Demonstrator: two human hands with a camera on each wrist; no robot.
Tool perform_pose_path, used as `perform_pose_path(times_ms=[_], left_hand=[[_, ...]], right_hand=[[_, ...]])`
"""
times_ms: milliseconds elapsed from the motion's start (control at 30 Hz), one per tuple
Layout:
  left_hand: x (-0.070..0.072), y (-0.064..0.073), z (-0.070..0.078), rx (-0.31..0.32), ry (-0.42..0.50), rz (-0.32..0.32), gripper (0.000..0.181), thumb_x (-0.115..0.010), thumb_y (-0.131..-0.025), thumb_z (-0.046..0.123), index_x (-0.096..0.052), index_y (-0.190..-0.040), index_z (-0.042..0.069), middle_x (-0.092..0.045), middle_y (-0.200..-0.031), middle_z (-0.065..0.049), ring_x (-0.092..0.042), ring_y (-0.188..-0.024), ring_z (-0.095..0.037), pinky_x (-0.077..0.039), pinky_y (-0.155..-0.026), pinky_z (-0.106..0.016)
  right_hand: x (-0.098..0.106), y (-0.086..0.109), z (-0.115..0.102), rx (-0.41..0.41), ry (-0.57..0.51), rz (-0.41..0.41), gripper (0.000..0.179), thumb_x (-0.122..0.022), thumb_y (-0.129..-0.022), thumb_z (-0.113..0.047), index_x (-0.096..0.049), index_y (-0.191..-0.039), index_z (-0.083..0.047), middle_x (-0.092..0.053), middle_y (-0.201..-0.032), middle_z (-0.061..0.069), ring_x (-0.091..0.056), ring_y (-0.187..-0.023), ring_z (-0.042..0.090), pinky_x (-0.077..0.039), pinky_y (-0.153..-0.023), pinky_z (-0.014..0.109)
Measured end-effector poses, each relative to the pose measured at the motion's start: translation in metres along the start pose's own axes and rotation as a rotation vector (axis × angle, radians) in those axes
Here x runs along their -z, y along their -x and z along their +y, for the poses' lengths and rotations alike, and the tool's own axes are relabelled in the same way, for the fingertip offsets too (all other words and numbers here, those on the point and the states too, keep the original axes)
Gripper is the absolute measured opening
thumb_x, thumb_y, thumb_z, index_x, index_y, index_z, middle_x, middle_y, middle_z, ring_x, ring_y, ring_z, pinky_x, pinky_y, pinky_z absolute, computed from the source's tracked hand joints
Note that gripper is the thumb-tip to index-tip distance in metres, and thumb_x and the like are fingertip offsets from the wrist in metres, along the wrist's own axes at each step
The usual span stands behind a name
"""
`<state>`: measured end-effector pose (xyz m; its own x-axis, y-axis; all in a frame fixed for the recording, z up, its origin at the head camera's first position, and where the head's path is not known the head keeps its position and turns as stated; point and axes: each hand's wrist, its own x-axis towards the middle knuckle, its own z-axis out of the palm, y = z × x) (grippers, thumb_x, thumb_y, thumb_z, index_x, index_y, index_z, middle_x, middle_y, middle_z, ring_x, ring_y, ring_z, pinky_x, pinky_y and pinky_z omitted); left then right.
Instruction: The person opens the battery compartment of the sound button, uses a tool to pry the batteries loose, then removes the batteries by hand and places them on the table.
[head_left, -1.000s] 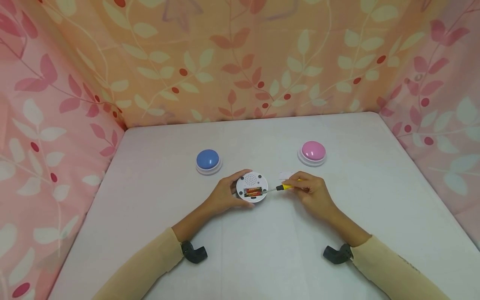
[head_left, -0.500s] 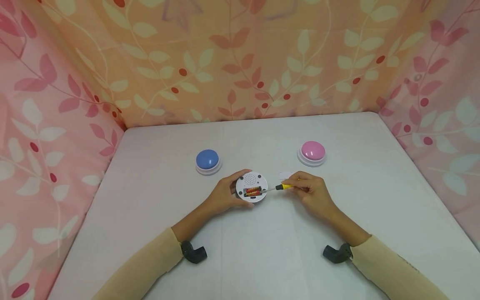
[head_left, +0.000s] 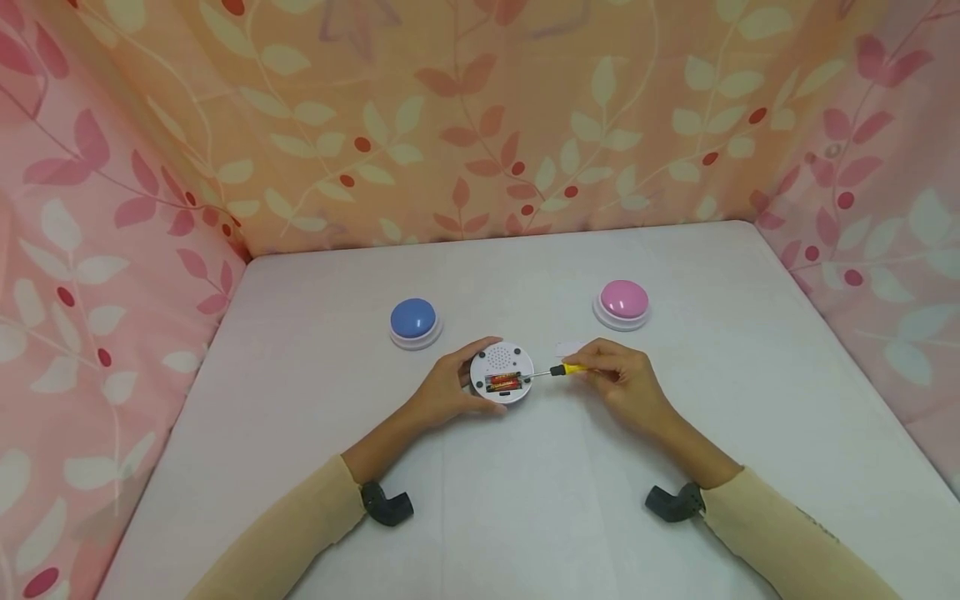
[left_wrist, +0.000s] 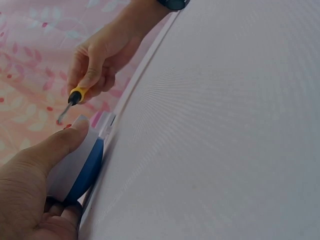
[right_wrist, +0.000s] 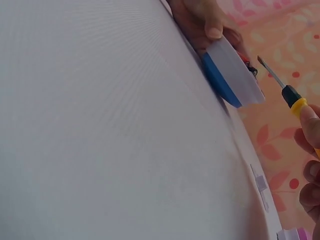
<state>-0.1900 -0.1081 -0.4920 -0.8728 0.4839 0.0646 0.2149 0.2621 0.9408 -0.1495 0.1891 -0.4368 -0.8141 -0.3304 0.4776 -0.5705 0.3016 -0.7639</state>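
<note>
Gripping the disc (head_left: 501, 362) by its edge, the left hand (head_left: 441, 392) has the batteries (head_left: 503, 382) facing up! Opposite it, the right hand (head_left: 624, 382) pinches the screwdriver (head_left: 557, 370), tip aimed towards the left hand, just off the disc. Beyond the left hand sits the blue button (head_left: 413, 319); beyond the right, the pink button (head_left: 624, 300).

White table (head_left: 510, 517) as reference. Blue dome button (head_left: 414, 322), white base: toward table's far edge, left of its centre line. Pink dome button (head_left: 623, 303), white base: toward same edge, right of centre. Orange leaf-print cloth (head_left: 480, 117) beyond far edge; pink leaf-print cloths (head_left: 112, 292) along both table sides.
</note>
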Motion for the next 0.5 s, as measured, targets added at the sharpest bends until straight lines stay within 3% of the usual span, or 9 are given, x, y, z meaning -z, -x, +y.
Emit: perform_pose_path(times_ms=[200,500], left_hand=[[-0.0008,0.0014,0.0002,0.017,-0.006,0.004,0.102,-0.098,-0.065,0.021,-0.046,-0.152,0.030,-0.046,-0.152,0.009,-0.047,-0.138,-0.011,-0.042,-0.107,-0.025],[0.0001,0.0002,0.0009,0.006,-0.018,0.003,0.101,-0.098,-0.065,0.023,-0.047,-0.151,0.032,-0.048,-0.151,0.009,-0.048,-0.137,-0.013,-0.044,-0.107,-0.028]], right_hand=[[-0.0034,0.0004,0.0006,0.042,-0.001,-0.058,0.033,-0.070,-0.077,0.026,-0.078,-0.100,0.004,-0.071,-0.089,0.016,-0.061,-0.077,0.030,-0.046,-0.066,0.023],[-0.0047,0.0015,0.0041,0.059,0.038,-0.036,0.036,-0.069,-0.075,0.028,-0.079,-0.099,0.003,-0.070,-0.089,0.014,-0.061,-0.076,0.029,-0.044,-0.063,0.022]])
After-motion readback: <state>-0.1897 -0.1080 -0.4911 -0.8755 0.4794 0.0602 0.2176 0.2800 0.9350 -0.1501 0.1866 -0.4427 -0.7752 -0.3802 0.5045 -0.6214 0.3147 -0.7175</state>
